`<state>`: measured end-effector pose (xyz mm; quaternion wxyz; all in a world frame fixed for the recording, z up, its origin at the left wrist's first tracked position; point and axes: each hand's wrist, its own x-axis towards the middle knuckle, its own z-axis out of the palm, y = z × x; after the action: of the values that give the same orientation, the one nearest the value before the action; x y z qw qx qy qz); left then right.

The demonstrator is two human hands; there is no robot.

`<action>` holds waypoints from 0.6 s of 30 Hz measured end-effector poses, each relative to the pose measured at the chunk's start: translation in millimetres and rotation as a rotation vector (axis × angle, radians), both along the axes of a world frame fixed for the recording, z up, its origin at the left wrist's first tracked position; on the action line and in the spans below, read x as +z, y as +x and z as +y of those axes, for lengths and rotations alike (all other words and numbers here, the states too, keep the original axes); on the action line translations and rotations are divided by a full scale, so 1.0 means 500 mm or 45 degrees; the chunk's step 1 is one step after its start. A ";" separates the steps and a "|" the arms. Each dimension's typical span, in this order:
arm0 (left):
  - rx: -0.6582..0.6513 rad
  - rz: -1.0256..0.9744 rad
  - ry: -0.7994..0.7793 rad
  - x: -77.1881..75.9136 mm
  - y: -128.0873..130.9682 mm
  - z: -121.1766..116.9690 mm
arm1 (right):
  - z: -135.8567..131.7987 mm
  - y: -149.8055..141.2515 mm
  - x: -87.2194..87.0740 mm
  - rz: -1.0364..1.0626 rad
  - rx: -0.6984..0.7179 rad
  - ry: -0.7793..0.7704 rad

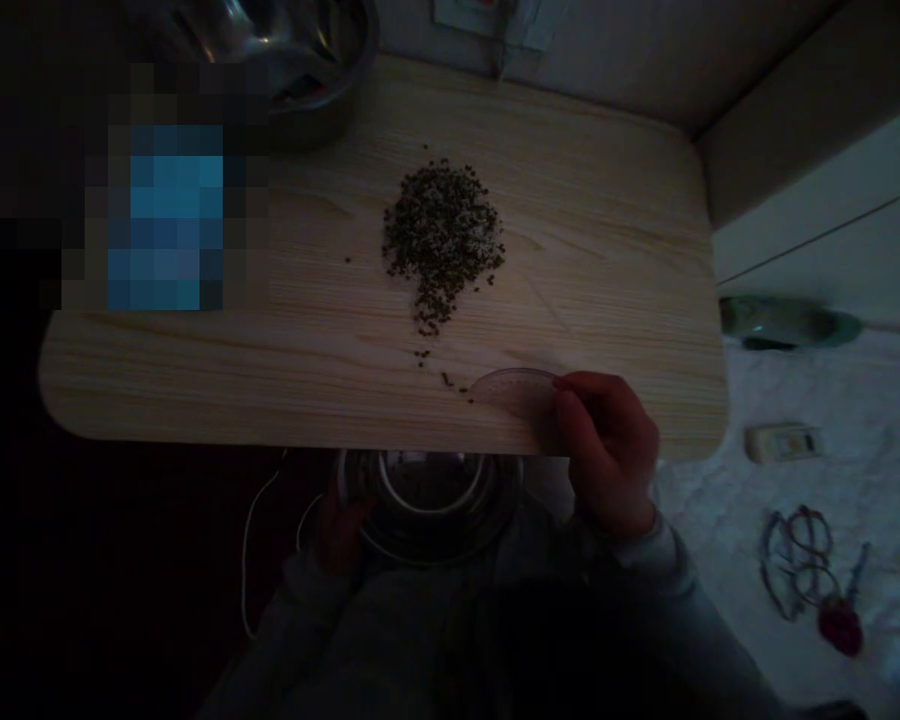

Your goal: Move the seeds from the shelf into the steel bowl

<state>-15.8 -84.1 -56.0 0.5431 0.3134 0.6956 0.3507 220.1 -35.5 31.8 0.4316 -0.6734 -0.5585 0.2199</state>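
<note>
A heap of small dark seeds point(444, 225) lies on the wooden tabletop point(607, 270), with a thin trail running toward the near edge. My right hand point(607, 445) pinches a clear, curved-edged plastic piece point(516, 388) between thumb and fingers. That piece is close to the table's near edge, beside the last few seeds of the trail. Under the edge, a round metal bowl point(435, 540) sits at my lap, partly hidden by the tabletop. My left hand point(339, 525) is closed around the bowl's left side, dim in shadow.
A large metal basin point(322, 110) stands at the table's back left, near a blurred-out blue patch point(169, 210). To the right, a green bottle point(787, 322), a pale device with a small screen point(784, 442) and a coiled cord point(799, 560) lie on white bedding point(712, 580).
</note>
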 end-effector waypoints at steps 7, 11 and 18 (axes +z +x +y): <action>-0.029 0.000 0.115 0.012 0.009 0.011 | 0.007 0.008 -0.014 0.068 0.002 0.037; -0.081 0.101 0.218 0.014 0.008 0.006 | 0.010 0.010 -0.021 0.123 0.020 0.116; 0.006 -0.149 0.215 0.016 0.017 -0.004 | 0.011 0.014 -0.010 0.204 0.046 0.076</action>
<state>-7.4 -86.2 -48.0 0.5535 0.3353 0.6315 0.4272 227.0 -30.1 26.8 0.4907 -0.6304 -0.5403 0.2641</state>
